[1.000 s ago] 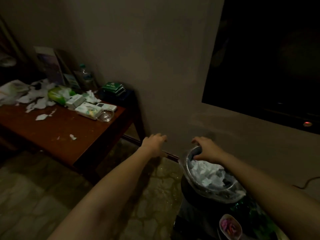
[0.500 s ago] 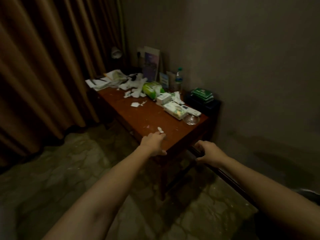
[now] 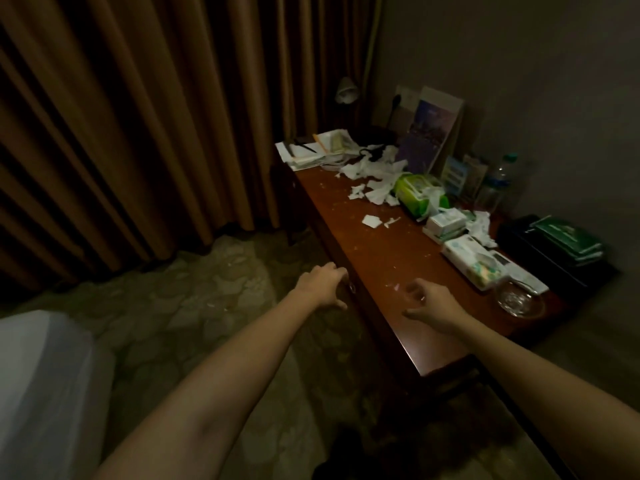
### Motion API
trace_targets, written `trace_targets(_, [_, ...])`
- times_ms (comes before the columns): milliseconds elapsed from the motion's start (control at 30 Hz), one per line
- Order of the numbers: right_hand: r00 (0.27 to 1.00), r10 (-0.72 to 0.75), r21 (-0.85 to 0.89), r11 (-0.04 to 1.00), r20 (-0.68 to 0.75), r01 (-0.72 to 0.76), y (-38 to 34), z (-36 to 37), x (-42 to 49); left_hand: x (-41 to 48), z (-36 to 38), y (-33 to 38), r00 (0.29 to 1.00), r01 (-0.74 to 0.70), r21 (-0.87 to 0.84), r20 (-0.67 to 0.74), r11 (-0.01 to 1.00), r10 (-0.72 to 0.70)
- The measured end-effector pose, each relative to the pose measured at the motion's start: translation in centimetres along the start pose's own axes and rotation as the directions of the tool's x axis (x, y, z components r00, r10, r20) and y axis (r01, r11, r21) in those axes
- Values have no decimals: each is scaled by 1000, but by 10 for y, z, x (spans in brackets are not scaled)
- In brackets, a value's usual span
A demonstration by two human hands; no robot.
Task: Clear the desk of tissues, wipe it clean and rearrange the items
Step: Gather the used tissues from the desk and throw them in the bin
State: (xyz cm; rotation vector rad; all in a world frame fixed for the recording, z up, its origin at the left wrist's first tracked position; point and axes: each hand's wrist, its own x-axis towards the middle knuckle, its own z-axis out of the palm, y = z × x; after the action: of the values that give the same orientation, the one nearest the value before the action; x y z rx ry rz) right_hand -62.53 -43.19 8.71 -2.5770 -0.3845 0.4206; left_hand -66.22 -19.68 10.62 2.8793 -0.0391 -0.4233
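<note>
A reddish wooden desk [image 3: 381,258] runs along the wall. Torn white tissues [image 3: 372,171] lie heaped at its far end, with a loose scrap [image 3: 371,220] mid-desk and tiny bits [image 3: 396,286] near my right hand. My left hand [image 3: 320,284] hovers beside the desk's front edge, fingers loosely curled, holding nothing. Over the near part of the desk my right hand [image 3: 429,303] has its fingers loosely curled by the tiny bits and is empty.
On the desk stand a green wipes pack [image 3: 419,194], white boxes [image 3: 446,223], a tissue pack [image 3: 474,261], a glass ashtray [image 3: 519,299], a water bottle [image 3: 495,185], brochures [image 3: 429,129] and papers [image 3: 318,148]. Brown curtains [image 3: 138,116] hang left; a white bed corner [image 3: 41,382] sits lower left.
My view swung from the tissue-filled bin back to the desk. Both hands moved to the desk's near end; the right hand left the bin and now hovers over the desktop.
</note>
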Motion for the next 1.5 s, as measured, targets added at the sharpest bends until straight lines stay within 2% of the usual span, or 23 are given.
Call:
trace_targets(233, [997, 63, 5, 998, 33, -64, 18, 0, 88, 107, -24, -21, 999, -7, 2, 38, 1000, 7])
trace_targets(400, [981, 192, 7, 981, 21, -193, 46, -10, 115, 172, -23, -9, 985, -117, -9, 131, 993, 117])
trace_targets(567, [941, 337, 87, 938, -21, -335, 67, -5, 127, 235, -10, 0, 944, -239, 0, 233, 971, 232])
trace_targets(700, [878, 477, 151, 872, -48, -465, 74, 5, 135, 286, 0, 12, 868, -409, -4, 308, 913, 390])
trace_targets(867, [751, 655, 265, 740, -79, -618, 69, 20, 141, 344, -2, 18, 725, -636, 55, 385, 770, 571])
trace_targets(1067, [575, 801, 365, 592, -167, -719, 60, 35, 141, 380, -2, 19, 588, -751, 15, 470, 660, 658])
trace_targets(1167, [528, 834, 375, 546, -160, -749, 54, 47, 139, 384, 3, 22, 529, -796, 23, 513, 605, 676])
trace_targets(1233, [495, 856, 375, 512, -150, -772, 55, 52, 138, 388, 4, 27, 507, -823, 48, 511, 566, 694])
trace_targets(1300, [480, 867, 355, 495, -137, -793, 58, 54, 137, 392, 6, 30, 511, -817, 37, 508, 575, 693])
trace_targets(1500, [502, 857, 263, 513, -113, -817, 64, 69, 138, 398, 17, 28, 521, -809, 36, 504, 586, 688])
